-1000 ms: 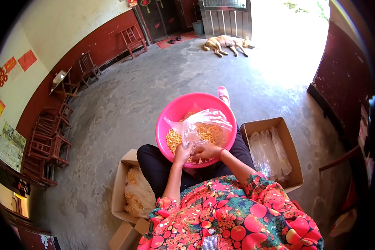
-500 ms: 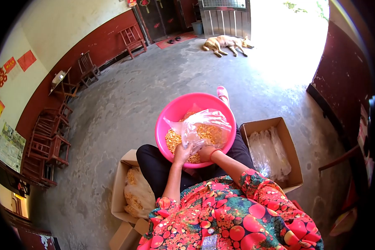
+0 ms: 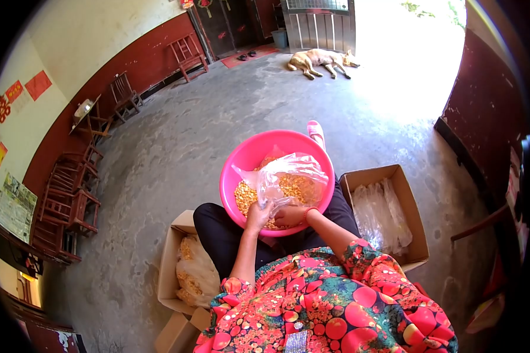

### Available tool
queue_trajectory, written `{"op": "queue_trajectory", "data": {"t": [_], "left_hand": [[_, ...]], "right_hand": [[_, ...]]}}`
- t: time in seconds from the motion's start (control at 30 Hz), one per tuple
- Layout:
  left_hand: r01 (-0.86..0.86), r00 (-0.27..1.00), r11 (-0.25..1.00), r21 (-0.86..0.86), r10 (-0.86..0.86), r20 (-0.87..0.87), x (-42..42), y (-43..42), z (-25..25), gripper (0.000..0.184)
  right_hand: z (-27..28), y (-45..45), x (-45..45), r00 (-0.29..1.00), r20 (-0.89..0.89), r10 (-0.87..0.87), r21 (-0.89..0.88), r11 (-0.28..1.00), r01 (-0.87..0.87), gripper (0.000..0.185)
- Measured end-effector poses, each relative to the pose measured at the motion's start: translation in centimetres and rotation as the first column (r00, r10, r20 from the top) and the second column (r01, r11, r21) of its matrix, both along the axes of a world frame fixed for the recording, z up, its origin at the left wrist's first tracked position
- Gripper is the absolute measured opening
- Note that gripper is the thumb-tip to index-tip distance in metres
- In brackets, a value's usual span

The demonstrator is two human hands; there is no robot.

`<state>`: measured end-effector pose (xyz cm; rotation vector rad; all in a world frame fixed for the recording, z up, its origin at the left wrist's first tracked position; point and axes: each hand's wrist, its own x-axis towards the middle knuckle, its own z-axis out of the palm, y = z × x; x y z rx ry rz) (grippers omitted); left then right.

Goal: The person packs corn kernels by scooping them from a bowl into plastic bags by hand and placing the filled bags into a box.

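Observation:
A pink basin (image 3: 237, 170) rests on my lap with yellow kernels (image 3: 245, 197) in it. Over the kernels lies a clear plastic bag (image 3: 288, 167). My left hand (image 3: 258, 216) pinches the bag's near edge at the basin's front. Just right of it, my right hand (image 3: 291, 215) is low in the basin at the bag's opening, its fingers curled down by the kernels. What those fingers hold, if anything, is hidden.
On the right stands a cardboard box (image 3: 419, 235) of clear plastic bags. Another box (image 3: 167, 276) at the left holds filled bags. A dog (image 3: 318, 62) lies near the doorway. Wooden chairs (image 3: 70, 203) line the left wall.
My right hand moved left and deeper toward the bag's opening, then back slightly. My left hand has kept its hold on the bag. The basin has hardly moved.

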<state>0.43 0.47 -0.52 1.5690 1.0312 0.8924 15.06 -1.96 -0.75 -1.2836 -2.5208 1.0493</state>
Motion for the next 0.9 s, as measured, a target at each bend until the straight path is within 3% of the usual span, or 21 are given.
{"op": "queue_trajectory", "data": {"t": [0.03,0.07,0.1,0.13,0.17,0.2,0.27,0.3,0.33,0.4,0.43,0.57,0.63,0.67,0.73,0.9], "left_hand": [[0.009,1.0,1.0,-0.007,-0.009,0.02,0.0,0.1,-0.1,0.013],[0.019,0.999,1.0,-0.014,-0.019,0.039,0.0,0.2,-0.3,0.012],[0.019,0.999,1.0,-0.015,-0.018,0.039,0.0,0.1,-0.2,0.012],[-0.003,1.0,0.999,0.05,0.002,0.003,0.0,0.1,-0.1,0.012],[-0.022,0.999,0.993,0.116,0.026,-0.031,0.1,-0.1,0.3,0.012],[-0.022,0.999,0.993,0.116,0.026,-0.031,0.0,-0.2,0.6,0.012],[0.015,0.998,0.998,-0.055,-0.019,-0.059,0.0,-0.4,1.2,0.013],[0.017,0.998,0.998,-0.054,-0.02,-0.058,0.0,-0.4,1.2,0.013],[0.014,0.999,0.998,-0.057,-0.017,-0.041,0.1,-0.4,1.2,0.014],[0.011,1.0,0.998,-0.059,-0.013,-0.024,0.1,-0.3,0.9,0.015],[0.027,1.0,0.997,-0.07,-0.026,0.018,0.1,-0.2,0.7,0.015],[0.044,0.998,0.994,-0.098,-0.04,0.046,0.0,-0.2,0.7,0.015],[0.044,0.998,0.994,-0.102,-0.039,0.048,0.0,-0.3,0.8,0.015],[0.044,0.998,0.993,-0.105,-0.039,0.049,0.1,-0.3,0.9,0.015],[0.047,0.997,0.993,-0.111,-0.039,0.069,0.1,-0.4,1.0,0.016],[0.047,0.998,0.995,-0.092,-0.043,0.047,0.0,-0.3,0.9,0.017]], "right_hand": [[0.2,0.0,0.2,0.991,-0.132,0.001,0.0,1.0,-0.001,0.029],[1.3,-0.5,0.6,0.991,-0.132,0.001,0.0,1.0,-0.001,0.029],[3.1,-1.3,0.9,0.946,-0.263,-0.191,-0.27,0.956,0.117,0.026],[4.0,-1.8,1.2,0.856,-0.328,-0.398,-0.532,0.827,0.181,0.023],[3.5,-1.8,1.2,0.703,-0.495,-0.511,-0.689,0.723,0.04,0.016],[3.3,-1.8,1.7,0.703,-0.495,-0.51,-0.69,0.723,0.04,0.016],[3.3,-1.7,2.5,0.435,-0.562,-0.703,-0.786,0.617,-0.019,0.014],[3.0,-1.4,2.2,0.317,-0.584,-0.747,-0.753,0.645,0.133,0.014],[2.9,-1.5,2.4,0.317,-0.584,-0.748,-0.753,0.645,0.134,0.014],[3.4,-1.7,2.7,0.033,-0.582,-0.812,-0.782,0.571,0.252,0.014],[3.0,-1.4,2.9,-0.015,-0.554,-0.832,-0.79,0.52,0.326,0.016],[2.2,-0.7,2.9,-0.042,-0.606,-0.794,-0.693,0.501,0.519,0.015],[1.1,-0.2,2.7,0.054,-0.728,-0.684,-0.484,0.568,0.666,0.016],[0.9,-0.1,2.6,0.055,-0.728,-0.683,-0.483,0.568,0.666,0.016],[0.4,0.0,2.4,0.212,-0.798,-0.564,-0.258,0.637,0.726,0.02],[1.7,-0.9,2.2,0.324,-0.74,-0.589,-0.217,0.665,0.715,0.02]]}}
